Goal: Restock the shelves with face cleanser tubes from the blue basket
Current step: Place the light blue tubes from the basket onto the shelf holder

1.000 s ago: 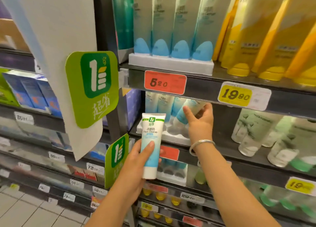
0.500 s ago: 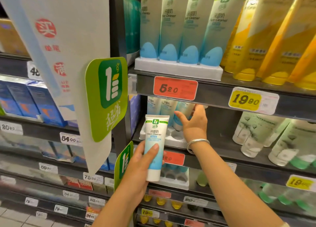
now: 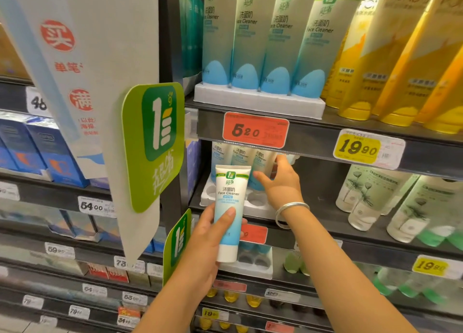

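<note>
Mid-restock, the left hand (image 3: 208, 235) clamps a white-and-blue face cleanser tube (image 3: 229, 212) while the right hand (image 3: 280, 182), fingers apart, touches the shelved tubes (image 3: 240, 154), so next the held tube likely needs seating in an empty socket of the white moulded tray (image 3: 255, 203).

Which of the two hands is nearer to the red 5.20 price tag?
Right. The right hand reaches into the shelf just below the red 5.20 price tag; the left hand grips a face cleanser tube lower down.

- We see a white tube (image 3: 228, 208) fading to pale blue, with a green logo.
- The near price tag (image 3: 255, 129) is red; the one to its right (image 3: 358, 148) is yellow.
- The far-right bottles (image 3: 390, 57) are yellow and orange.
- The bracelet (image 3: 290, 208) is silver.
</note>
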`<state>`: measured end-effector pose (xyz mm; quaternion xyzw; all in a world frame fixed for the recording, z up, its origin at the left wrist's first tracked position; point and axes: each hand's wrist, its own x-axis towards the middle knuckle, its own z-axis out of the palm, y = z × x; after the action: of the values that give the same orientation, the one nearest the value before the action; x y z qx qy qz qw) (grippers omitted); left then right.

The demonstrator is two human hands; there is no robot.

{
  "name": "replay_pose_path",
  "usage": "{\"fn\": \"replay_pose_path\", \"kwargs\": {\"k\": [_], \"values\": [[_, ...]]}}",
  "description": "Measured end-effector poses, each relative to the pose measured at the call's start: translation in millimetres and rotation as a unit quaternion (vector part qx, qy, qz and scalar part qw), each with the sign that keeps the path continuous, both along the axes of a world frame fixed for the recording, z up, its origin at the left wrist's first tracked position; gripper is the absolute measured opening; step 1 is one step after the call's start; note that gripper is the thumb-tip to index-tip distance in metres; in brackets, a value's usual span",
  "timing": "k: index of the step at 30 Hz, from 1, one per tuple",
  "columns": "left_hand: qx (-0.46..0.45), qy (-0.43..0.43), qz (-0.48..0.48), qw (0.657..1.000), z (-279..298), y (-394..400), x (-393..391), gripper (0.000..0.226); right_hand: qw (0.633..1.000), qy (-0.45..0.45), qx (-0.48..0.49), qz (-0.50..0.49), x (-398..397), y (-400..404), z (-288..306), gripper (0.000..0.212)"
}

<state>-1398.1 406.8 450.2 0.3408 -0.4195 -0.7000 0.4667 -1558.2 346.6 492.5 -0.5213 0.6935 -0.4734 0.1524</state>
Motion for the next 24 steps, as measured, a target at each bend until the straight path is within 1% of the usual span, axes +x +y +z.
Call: {"fn": "replay_pose_path", "kwargs": {"k": [2,3,5,6,7,9,11,14,17,19,21,24], "values": [[-0.005,-0.003,-0.013,1.0,-0.1,1.2,-1.1,0.049,0.999,-0.047,0.005,0.005,-2.6,11.3,0.7,0.037],[-0.009,-0.007,-0.021,1.0,0.1,1.9,-2.1,0.049,0.998,-0.066,-0.013,0.005,-4.2,19.4,0.9,0.036],[-0.024,-0.021,-0.036,0.999,2.5,1.9,-5.7,0.052,0.993,-0.106,-0.05,0.03,-6.5,35.7,3.9,0.022],[-0.033,-0.032,-0.042,0.998,4.9,1.2,-8.4,0.056,0.988,-0.135,-0.052,0.06,-7.1,43.3,6.3,0.013],[-0.039,-0.043,-0.046,0.997,7.2,-0.1,-11.7,0.06,0.98,-0.167,-0.04,0.098,-7.1,50.4,8.3,0.009],[-0.048,-0.066,-0.052,0.995,10.8,-1.9,-19.1,0.064,0.959,-0.231,0.005,0.167,-7.5,63.1,10.0,0.014],[-0.057,-0.093,-0.059,0.992,14.5,-1.3,-27.4,0.063,0.938,-0.273,0.036,0.211,-12.5,73.4,8.7,0.021],[-0.076,-0.137,-0.068,0.985,20.2,1.0,-40.1,0.045,0.922,-0.304,0.047,0.237,-25.0,83.7,8.3,0.036],[-0.096,-0.132,-0.07,0.984,27.7,-1.7,-51.3,0.031,0.921,-0.315,0.018,0.227,-36.0,86.6,13.2,0.035],[-0.119,-0.144,-0.059,0.981,34.3,-5.5,-56.6,0.029,0.924,-0.322,-0.019,0.204,-39.6,84.7,17.1,0.026],[-0.148,-0.159,-0.043,0.975,40.0,-9.0,-59.3,0.027,0.936,-0.311,-0.058,0.155,-43.4,79.3,19.9,0.015],[-0.176,-0.186,-0.02,0.966,44.0,-12.6,-54.6,0.023,0.95,-0.286,-0.107,0.058,-51.9,67.4,22.3,0.012]]}}
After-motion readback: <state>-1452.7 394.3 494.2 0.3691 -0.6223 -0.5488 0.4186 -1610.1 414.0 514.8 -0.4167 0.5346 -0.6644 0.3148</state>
